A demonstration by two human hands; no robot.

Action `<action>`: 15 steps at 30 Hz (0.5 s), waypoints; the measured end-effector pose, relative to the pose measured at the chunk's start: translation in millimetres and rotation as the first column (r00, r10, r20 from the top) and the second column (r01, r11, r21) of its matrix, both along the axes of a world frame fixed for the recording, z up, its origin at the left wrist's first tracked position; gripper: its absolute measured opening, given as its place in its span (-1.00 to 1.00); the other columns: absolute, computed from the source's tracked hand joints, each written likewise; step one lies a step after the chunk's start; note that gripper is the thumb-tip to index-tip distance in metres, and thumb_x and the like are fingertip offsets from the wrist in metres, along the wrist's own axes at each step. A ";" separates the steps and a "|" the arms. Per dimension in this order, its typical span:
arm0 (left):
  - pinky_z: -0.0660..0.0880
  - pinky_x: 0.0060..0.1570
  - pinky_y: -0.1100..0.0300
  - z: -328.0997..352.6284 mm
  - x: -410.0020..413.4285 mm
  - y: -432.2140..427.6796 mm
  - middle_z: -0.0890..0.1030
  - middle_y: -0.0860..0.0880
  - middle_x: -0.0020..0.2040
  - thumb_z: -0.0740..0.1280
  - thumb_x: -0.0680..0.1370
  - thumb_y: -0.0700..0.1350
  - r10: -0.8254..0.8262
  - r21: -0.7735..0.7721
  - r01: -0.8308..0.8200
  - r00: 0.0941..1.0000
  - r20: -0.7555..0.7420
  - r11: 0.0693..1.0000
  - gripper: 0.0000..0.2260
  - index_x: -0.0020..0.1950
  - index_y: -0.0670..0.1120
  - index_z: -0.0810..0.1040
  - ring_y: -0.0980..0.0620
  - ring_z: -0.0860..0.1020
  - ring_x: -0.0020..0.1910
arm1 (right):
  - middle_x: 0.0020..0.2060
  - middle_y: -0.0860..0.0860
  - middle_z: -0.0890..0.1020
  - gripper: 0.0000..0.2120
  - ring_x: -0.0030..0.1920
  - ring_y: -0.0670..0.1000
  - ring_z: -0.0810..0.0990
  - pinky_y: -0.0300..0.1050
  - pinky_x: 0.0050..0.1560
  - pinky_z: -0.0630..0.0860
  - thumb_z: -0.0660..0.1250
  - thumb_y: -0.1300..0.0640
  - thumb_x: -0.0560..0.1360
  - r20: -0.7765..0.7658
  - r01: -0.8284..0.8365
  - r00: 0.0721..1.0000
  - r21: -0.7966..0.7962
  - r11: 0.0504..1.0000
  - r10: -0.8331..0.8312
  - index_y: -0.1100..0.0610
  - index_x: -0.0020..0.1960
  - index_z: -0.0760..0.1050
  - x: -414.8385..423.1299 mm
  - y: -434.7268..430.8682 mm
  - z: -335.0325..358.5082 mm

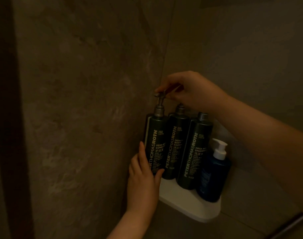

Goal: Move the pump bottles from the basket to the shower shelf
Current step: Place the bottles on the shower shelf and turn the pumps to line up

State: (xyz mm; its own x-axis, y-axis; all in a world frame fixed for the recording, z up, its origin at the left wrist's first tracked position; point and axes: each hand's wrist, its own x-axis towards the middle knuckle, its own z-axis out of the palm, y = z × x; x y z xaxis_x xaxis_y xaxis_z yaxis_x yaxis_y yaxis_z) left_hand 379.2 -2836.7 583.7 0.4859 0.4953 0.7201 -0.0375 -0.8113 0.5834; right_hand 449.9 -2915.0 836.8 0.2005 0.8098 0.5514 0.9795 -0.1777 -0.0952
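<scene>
Nearest to the camera is the left hand point(144, 183), which comes up from the bottom edge. Its fingers point(141, 153) lie on the left side of the conditioner bottle point(155, 144) and its thumb presses the lower front, so the hand is closed around the bottle body. This bottle stands at the left edge of the white shower shelf point(190, 206), close to the brown stone wall point(87, 100), and little room is left between bottle and wall.

Just to the right stands the body cleanser bottle point(176, 145), touching or almost touching the first one, and then the shampoo bottle point(193, 152), a little more to the front. All three are dark, tall and upright. At the right edge of the shelf stands a shorter blue bottle point(212, 178) with a white pump, close against the shampoo bottle.

From the right side the right hand point(190, 90) reaches over the row. Its fingertips pinch the metal pump head point(160, 94) of the conditioner bottle, and the forearm hides the pump heads of the two middle bottles.

Only the front strip of the shelf is free, mostly at the front left. At the lower right corner of the view a metal bar point(288, 226) is seen, well apart from the shelf.
</scene>
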 end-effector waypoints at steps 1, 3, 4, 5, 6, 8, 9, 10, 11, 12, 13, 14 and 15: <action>0.43 0.17 0.07 -0.6 0.4 -1.4 0.29 -0.13 0.34 0.38 0.45 0.06 0.032 0.013 -0.032 0.999 -0.002 0.999 -0.05 0.46 0.15 -0.38 -0.07 0.38 0.27 | -0.05 -0.12 0.67 -0.79 -0.02 -0.21 0.61 -0.20 0.05 0.55 0.37 0.26 0.46 -0.003 -0.006 1.000 0.003 1.000 0.006 -0.04 -0.06 0.59 0.2 -0.7 -0.4; 0.47 0.11 0.02 -1.9 1.4 -2.9 0.34 -0.16 0.30 0.42 0.42 0.04 0.085 0.034 -0.085 0.996 -0.004 0.996 -0.04 0.51 0.05 -0.26 -0.12 0.43 0.22 | -0.09 -0.20 0.65 -0.83 -0.03 -0.27 0.59 -0.26 0.05 0.53 0.37 0.26 0.45 -0.005 -0.012 1.000 0.006 1.000 0.012 0.04 -0.03 0.62 1.3 -2.2 -0.8; 0.48 0.10 0.00 -2.5 1.8 -2.7 0.35 -0.17 0.30 0.43 0.41 0.05 0.103 0.040 -0.103 0.995 -0.008 0.994 -0.04 0.52 0.02 -0.22 -0.13 0.44 0.22 | -0.11 -0.24 0.63 -0.84 -0.03 -0.29 0.59 -0.28 0.06 0.53 0.37 0.26 0.45 -0.003 -0.016 1.000 0.009 1.000 0.016 0.07 -0.01 0.62 1.8 -2.7 -0.8; 0.47 0.10 -0.01 -2.3 1.8 -2.4 0.35 -0.18 0.29 0.44 0.40 0.06 0.116 0.042 -0.116 0.993 -0.012 0.992 -0.04 0.53 0.00 -0.20 -0.14 0.44 0.22 | -0.11 -0.26 0.62 -0.83 -0.02 -0.29 0.59 -0.28 0.08 0.52 0.38 0.26 0.45 0.000 -0.021 1.000 0.013 1.000 0.021 0.09 0.00 0.62 2.2 -3.4 -0.8; 0.47 0.09 -0.02 -2.2 1.5 -2.0 0.36 -0.17 0.29 0.43 0.40 0.07 0.123 0.042 -0.122 0.992 -0.015 0.992 -0.04 0.53 0.00 -0.20 -0.14 0.44 0.22 | -0.10 -0.25 0.62 -0.82 -0.01 -0.28 0.59 -0.26 0.10 0.53 0.38 0.26 0.44 0.006 -0.028 1.000 0.018 0.999 0.028 0.09 0.01 0.63 2.6 -4.0 -0.9; 0.45 0.11 -0.01 -2.1 -0.5 -1.9 0.35 -0.17 0.30 0.38 0.42 0.12 0.112 0.041 -0.111 0.994 -0.016 0.993 -0.07 0.52 0.03 -0.25 -0.13 0.44 0.23 | -0.08 -0.21 0.63 -0.82 0.01 -0.24 0.60 -0.18 0.13 0.53 0.39 0.25 0.43 0.026 -0.044 0.999 0.029 0.999 0.044 0.08 0.01 0.63 4.0 -4.5 -1.9; 0.44 0.13 0.01 -2.2 -2.1 -2.6 0.34 -0.16 0.31 0.32 0.44 0.14 0.097 0.041 -0.096 0.995 -0.010 0.995 -0.10 0.51 0.06 -0.28 -0.12 0.43 0.24 | -0.07 -0.20 0.64 -0.82 0.02 -0.23 0.60 -0.13 0.14 0.53 0.39 0.23 0.43 0.033 -0.051 0.998 0.033 0.998 0.049 0.09 0.01 0.63 5.1 -4.6 -2.4; 0.42 0.15 0.02 -2.5 -3.9 -3.4 0.32 -0.15 0.33 0.26 0.47 0.16 0.079 0.038 -0.079 0.997 -0.002 0.996 -0.14 0.49 0.09 -0.32 -0.10 0.41 0.25 | -0.06 -0.19 0.64 -0.83 0.03 -0.21 0.60 -0.10 0.15 0.53 0.39 0.23 0.43 0.035 -0.058 0.998 0.039 0.998 0.057 0.10 0.01 0.63 6.1 -4.5 -3.0; 0.38 0.18 0.04 -3.0 -5.6 -4.1 0.29 -0.13 0.34 0.21 0.49 0.16 0.059 0.029 -0.059 0.998 0.006 0.998 -0.18 0.47 0.14 -0.37 -0.09 0.39 0.27 | -0.05 -0.17 0.65 -0.83 0.04 -0.21 0.60 -0.07 0.16 0.53 0.39 0.23 0.43 0.030 -0.066 0.997 0.046 0.997 0.065 0.11 0.01 0.63 7.2 -4.5 -3.4; 0.34 0.21 0.07 -4.0 -6.7 -4.7 0.27 -0.11 0.36 0.17 0.50 0.16 0.041 0.017 -0.041 0.999 0.012 0.999 -0.21 0.43 0.19 -0.42 -0.07 0.36 0.29 | -0.04 -0.16 0.65 -0.84 0.05 -0.21 0.60 -0.06 0.16 0.53 0.39 0.24 0.43 0.023 -0.074 0.997 0.052 0.996 0.073 0.13 0.00 0.62 8.3 -4.6 -3.8; 0.31 0.22 0.09 -5.0 -7.3 -5.1 0.24 -0.09 0.36 0.14 0.51 0.16 0.029 0.009 -0.029 0.999 0.017 1.000 -0.22 0.41 0.23 -0.45 -0.06 0.34 0.30 | -0.03 -0.16 0.65 -0.84 0.05 -0.21 0.60 -0.06 0.16 0.53 0.39 0.25 0.42 0.020 -0.079 0.997 0.054 0.995 0.078 0.14 0.00 0.62 9.1 -4.7 -4.1; 0.29 0.21 0.10 -6.0 -7.3 -5.1 0.24 -0.09 0.36 0.13 0.51 0.16 0.028 0.011 -0.028 0.999 0.021 1.000 -0.23 0.39 0.24 -0.47 -0.05 0.33 0.30 | -0.03 -0.16 0.65 -0.84 0.06 -0.21 0.60 -0.05 0.17 0.53 0.39 0.26 0.42 0.023 -0.082 0.997 0.052 0.995 0.080 0.15 0.00 0.62 9.8 -4.9 -4.2; 0.30 0.20 0.11 -6.6 -7.2 -5.0 0.24 -0.09 0.36 0.12 0.51 0.16 0.033 0.017 -0.034 0.999 0.021 0.999 -0.23 0.40 0.23 -0.47 -0.05 0.34 0.29 | -0.02 -0.17 0.65 -0.83 0.06 -0.20 0.60 -0.03 0.17 0.53 0.39 0.27 0.42 0.029 -0.083 0.996 0.048 0.995 0.082 0.15 0.01 0.62 10.2 -5.2 -4.2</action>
State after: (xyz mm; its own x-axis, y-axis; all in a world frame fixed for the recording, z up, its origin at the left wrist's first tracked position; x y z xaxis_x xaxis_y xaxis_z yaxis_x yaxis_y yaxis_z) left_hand 372.0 -2841.7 577.1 0.4542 0.4982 0.7386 -0.0222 -0.8225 0.5684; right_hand 460.2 -2920.2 832.6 0.1186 0.7945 0.5956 0.9929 -0.0920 -0.0750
